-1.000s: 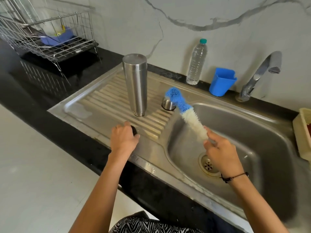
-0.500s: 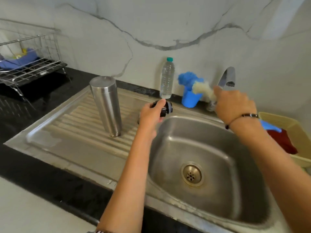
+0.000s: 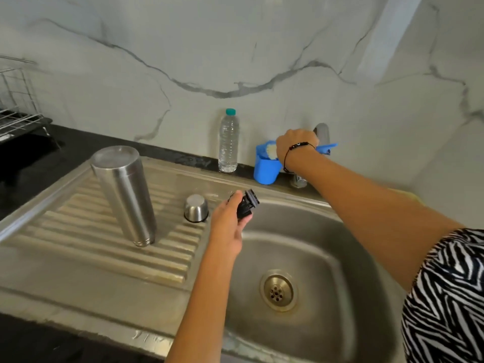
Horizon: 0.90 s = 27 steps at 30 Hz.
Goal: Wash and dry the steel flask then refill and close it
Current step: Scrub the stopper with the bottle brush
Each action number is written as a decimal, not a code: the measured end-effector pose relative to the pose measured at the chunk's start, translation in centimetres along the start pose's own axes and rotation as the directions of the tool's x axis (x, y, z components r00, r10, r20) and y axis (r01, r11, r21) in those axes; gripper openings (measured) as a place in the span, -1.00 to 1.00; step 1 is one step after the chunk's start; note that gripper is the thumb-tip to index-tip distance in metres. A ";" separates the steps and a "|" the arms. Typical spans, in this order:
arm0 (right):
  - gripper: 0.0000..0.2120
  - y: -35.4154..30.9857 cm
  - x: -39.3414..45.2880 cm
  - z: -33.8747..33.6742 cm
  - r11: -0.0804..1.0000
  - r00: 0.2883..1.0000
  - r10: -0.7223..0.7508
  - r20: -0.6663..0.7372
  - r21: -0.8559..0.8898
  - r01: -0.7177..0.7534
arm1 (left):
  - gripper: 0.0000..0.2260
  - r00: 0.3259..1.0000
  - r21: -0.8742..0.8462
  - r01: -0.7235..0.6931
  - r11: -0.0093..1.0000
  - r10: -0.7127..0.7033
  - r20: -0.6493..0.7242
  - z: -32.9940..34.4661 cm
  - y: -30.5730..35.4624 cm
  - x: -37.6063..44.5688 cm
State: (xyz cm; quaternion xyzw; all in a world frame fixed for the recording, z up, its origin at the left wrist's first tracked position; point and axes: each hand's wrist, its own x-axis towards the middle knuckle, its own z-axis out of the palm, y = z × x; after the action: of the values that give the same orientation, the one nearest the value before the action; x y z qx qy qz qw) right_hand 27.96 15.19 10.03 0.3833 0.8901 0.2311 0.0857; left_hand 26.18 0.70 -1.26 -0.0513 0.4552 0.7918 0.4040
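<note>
Flask body (image 3: 123, 195) stands upside down on the ribbed drainboard (image 3: 78, 226), left of the sink bowl (image 3: 327, 258), with its small steel cup (image 3: 196, 208) inverted just beside it. The left hand (image 3: 230, 221) pinches the black stopper (image 3: 246, 204) over the bowl's near-left edge. The right hand (image 3: 296, 145) is curled round the bottle brush (image 3: 272, 150), whose bristle end sits in the blue holder (image 3: 265, 169) by the tap (image 3: 323, 133).

The step looks like parking the brush so the stopper can be rinsed. It would go best if the brush is seated fully before release, then the tap opened gently with the stopper held well inside the bowl, turned so water reaches its threads and seal.

No brand or writing is legible; the clear water bottle (image 3: 228, 142) carries no visible label.
</note>
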 end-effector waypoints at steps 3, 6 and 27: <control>-0.76 -0.2 0.6 -0.3 1.000 0.998 0.011 0.058 0.026 -0.012 | -0.93 1.000 -0.012 0.015 1.000 -0.015 -0.005 -0.4 -0.1 0.0; -0.76 0.1 0.8 -0.1 0.998 0.995 0.023 0.099 0.057 -0.029 | -0.93 1.000 -0.023 0.024 0.999 -0.024 -0.006 -0.5 0.0 0.2; -0.61 0.9 -13.0 4.6 0.851 0.995 0.099 -0.007 0.519 -0.081 | -0.86 0.996 -0.267 0.053 0.962 -0.070 -0.054 -2.0 0.3 1.5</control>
State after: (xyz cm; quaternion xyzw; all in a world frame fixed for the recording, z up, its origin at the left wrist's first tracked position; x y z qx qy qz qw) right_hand 39.10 7.92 6.12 0.4294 0.9019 -0.0067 -0.0463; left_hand 24.41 0.01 -2.92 -0.1439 0.3560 0.8307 0.4032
